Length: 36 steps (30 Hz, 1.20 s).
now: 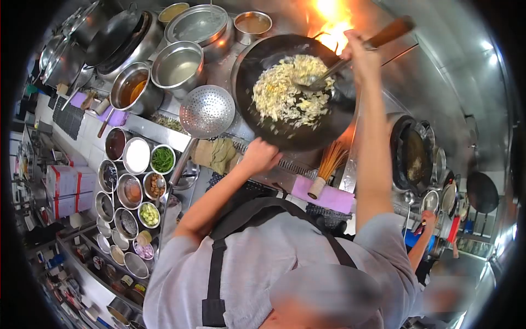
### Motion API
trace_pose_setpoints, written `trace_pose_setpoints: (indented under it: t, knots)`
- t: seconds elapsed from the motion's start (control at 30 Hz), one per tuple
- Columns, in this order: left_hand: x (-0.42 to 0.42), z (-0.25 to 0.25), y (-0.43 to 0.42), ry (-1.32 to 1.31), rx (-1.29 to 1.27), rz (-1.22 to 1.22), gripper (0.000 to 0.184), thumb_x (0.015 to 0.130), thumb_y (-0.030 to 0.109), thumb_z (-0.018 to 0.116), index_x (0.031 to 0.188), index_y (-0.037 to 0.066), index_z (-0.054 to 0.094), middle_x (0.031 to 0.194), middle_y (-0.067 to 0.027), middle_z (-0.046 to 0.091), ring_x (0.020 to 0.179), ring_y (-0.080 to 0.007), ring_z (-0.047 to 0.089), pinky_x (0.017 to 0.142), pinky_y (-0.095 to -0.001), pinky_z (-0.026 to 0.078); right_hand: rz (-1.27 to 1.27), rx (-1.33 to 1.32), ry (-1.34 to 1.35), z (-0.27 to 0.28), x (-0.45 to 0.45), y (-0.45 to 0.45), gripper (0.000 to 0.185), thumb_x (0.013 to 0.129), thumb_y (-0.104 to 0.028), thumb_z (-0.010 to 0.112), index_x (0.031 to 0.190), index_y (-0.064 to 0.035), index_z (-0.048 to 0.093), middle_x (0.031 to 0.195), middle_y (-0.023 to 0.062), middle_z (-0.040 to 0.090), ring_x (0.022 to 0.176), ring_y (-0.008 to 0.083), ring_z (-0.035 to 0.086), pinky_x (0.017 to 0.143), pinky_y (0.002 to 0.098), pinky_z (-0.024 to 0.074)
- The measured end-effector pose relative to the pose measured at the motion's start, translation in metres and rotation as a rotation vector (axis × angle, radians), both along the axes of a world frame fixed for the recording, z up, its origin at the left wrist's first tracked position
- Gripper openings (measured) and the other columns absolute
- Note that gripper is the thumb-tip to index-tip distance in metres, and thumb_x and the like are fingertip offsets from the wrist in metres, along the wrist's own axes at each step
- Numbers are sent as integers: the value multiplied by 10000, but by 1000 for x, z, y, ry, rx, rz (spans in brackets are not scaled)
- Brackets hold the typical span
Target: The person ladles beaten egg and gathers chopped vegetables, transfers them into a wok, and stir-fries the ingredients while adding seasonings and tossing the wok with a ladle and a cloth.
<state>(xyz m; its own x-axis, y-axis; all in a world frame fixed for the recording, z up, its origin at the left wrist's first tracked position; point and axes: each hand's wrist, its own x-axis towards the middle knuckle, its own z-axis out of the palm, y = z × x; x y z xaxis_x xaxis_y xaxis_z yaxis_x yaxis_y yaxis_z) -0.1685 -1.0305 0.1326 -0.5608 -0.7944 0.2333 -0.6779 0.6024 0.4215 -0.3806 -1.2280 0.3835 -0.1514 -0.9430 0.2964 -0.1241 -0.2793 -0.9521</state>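
Note:
A large dark wok (296, 141) sits over the burner, holding chopped pale yellow and white food (274, 90). My left hand (262, 157) is closed at the wok's near edge, with what seems to be its rim or handle in the grip. On the far right side of the wok, my right hand (355, 48) is wrapped round the long handle of a metal ladle (312, 82). The ladle's bowl rests among the food, and its wooden end points up to the right.
Tall flames (331, 24) rise behind the wok. A perforated strainer (207, 111) and metal pots (178, 68) stand left. Ingredient bowls (136, 156) fill the lower left. A bamboo brush (327, 170) lies near the front edge. Another person's hand (428, 220) shows at right.

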Motion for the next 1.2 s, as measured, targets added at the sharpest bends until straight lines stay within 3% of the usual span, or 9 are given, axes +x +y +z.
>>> trace_pose_setpoints:
  t: [0.2,0.37,0.53,0.57,0.67,0.8,1.0,1.13,1.2]
  knots:
    - [2,117,12,220,-18,20,306,885,355,658,687,122,682,667,-127,674,612,-334,648,643,-487,516,11,-352,-193,48,26,59,133,988,-96,590,975,19,654,603,-34,447,466,72,388,471,265,377]
    - [-14,16,-19,-21,-17,9,258,862,334,664,748,107,702,698,-120,686,661,-311,670,670,-463,533,-131,-367,252,-100,52,-29,133,953,-145,669,906,-22,689,585,-18,561,488,71,529,458,258,401]
    - [25,19,50,14,102,34,235,834,316,684,820,94,757,683,-100,683,749,-296,696,688,-448,535,80,-241,-87,51,-9,1,129,939,-119,693,1031,-35,659,658,23,573,539,60,507,479,251,417]
    - [14,71,45,290,-167,121,211,814,296,704,770,91,723,670,-99,677,658,-304,680,645,-453,532,54,-364,-123,62,-7,14,100,951,-112,676,1003,-28,663,655,21,567,530,52,492,470,261,413]
    - [-6,110,-3,149,-32,16,242,793,318,746,698,110,665,655,-113,658,647,-320,660,659,-467,509,-181,-441,11,36,32,50,87,956,-96,658,1003,-24,669,669,46,592,527,50,507,478,251,417]
    - [-17,23,-23,53,3,11,284,827,347,713,678,110,668,667,-118,667,655,-322,663,737,-453,501,-142,-530,483,-88,42,-24,144,959,-156,636,935,-16,660,717,59,632,615,158,594,585,359,496]
    - [22,73,48,88,19,64,243,759,298,776,651,114,659,589,-83,621,607,-315,656,644,-461,522,1,-201,-190,39,-3,6,107,940,-94,648,973,7,633,588,-5,428,441,59,390,410,286,355]
    - [-16,107,-20,229,-81,34,306,792,348,751,633,117,629,580,-93,617,555,-304,635,601,-472,501,-191,-382,202,-32,27,15,127,969,-148,635,936,-27,649,577,-21,507,465,71,480,446,276,400]
    - [-26,53,-37,130,-86,44,289,821,351,728,663,121,655,606,-105,640,589,-300,656,671,-440,505,-119,-356,185,-66,30,1,136,969,-148,640,900,-32,659,578,-20,526,465,68,486,435,266,391]
